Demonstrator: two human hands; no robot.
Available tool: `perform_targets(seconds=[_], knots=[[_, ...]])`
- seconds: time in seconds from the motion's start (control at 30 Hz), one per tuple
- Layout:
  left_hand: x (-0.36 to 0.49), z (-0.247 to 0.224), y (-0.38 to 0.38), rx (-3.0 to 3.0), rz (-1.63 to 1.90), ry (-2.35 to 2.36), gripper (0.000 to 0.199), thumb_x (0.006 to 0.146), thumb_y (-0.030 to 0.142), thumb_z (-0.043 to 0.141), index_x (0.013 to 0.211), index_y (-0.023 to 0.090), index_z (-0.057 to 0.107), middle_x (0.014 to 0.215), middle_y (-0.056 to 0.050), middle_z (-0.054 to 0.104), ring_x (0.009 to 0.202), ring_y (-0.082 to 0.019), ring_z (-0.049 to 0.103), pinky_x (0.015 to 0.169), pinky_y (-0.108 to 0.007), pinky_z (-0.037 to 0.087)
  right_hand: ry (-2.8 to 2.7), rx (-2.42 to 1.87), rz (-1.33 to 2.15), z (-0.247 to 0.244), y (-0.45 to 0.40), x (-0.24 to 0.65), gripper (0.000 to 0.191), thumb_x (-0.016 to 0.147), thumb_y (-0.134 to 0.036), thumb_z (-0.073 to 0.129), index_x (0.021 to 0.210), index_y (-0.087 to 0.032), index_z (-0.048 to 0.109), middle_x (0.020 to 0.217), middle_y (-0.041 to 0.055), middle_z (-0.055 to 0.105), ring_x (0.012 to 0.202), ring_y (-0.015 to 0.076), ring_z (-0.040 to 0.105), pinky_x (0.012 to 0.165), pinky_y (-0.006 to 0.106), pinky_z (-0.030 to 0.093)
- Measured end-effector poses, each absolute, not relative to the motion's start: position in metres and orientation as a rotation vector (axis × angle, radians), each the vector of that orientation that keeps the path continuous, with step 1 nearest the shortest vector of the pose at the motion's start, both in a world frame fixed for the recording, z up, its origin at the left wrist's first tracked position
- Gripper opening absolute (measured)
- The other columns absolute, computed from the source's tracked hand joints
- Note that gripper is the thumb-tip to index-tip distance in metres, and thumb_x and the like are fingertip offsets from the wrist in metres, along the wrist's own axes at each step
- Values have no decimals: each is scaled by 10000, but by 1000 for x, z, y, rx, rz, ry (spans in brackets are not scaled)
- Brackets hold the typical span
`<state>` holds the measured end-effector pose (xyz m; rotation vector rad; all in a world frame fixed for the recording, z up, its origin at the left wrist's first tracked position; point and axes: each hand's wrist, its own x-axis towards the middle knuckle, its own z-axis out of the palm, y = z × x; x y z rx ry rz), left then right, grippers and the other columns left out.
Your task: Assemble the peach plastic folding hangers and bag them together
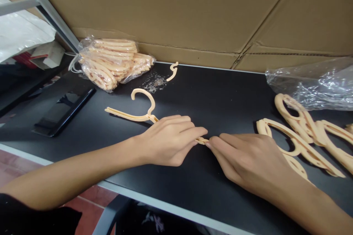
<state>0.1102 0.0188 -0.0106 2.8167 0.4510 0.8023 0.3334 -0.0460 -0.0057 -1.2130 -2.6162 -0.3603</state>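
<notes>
A cream plastic folding hanger (129, 116) is held over the black table, its hook and one arm sticking out to the left. My left hand (172, 137) is closed around its other arm. Between my two hands a short stretch of that arm shows. My right hand (242, 158) pinches the arm's far end, fingers together. Most of the gripped arm is hidden under my fingers. Several more cream hanger pieces (298, 141) lie to the right, partly behind my right hand.
Clear bags of hangers (110, 58) sit at the back left. A small cream piece (173, 71) lies near some crumbs (156, 82). A dark glossy phone-like object (64, 112) is at left. Crumpled clear plastic (314, 82) lies back right, before a cardboard wall (176, 11).
</notes>
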Motion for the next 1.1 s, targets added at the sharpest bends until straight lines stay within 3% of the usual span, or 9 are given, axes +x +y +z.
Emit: perform_targets(seconds=[0.47,0.7,0.9,1.1], knots=[[109,-2,20,2732,525,472,252,971,113,459,851,119,680,791,-66,593,737,-167,543,659,-290,473,-2628,-967,-379,-5,-41,336,295,930,-71,500,666,-200,532,564,-21,473,504,133,412,581,341,261],[111,-8,20,2799,616,522,246,981,158,466,932,128,705,846,-73,654,769,-178,588,700,-319,494,-2583,-1163,-325,-6,-43,334,331,965,-149,465,647,-204,536,578,-9,472,494,138,421,547,337,233],[111,-9,20,2895,736,597,230,994,182,481,970,153,708,883,-62,680,783,-171,595,693,-321,473,-2500,-1326,-154,-7,-40,335,352,1021,-258,422,709,-201,573,664,0,511,547,136,493,556,317,280],[109,-8,23,2944,724,604,246,959,122,498,1084,155,707,944,-70,690,815,-175,608,712,-316,489,-2438,-1415,-174,-11,-36,337,272,1027,-329,446,989,-184,672,786,30,605,612,160,556,550,314,316]])
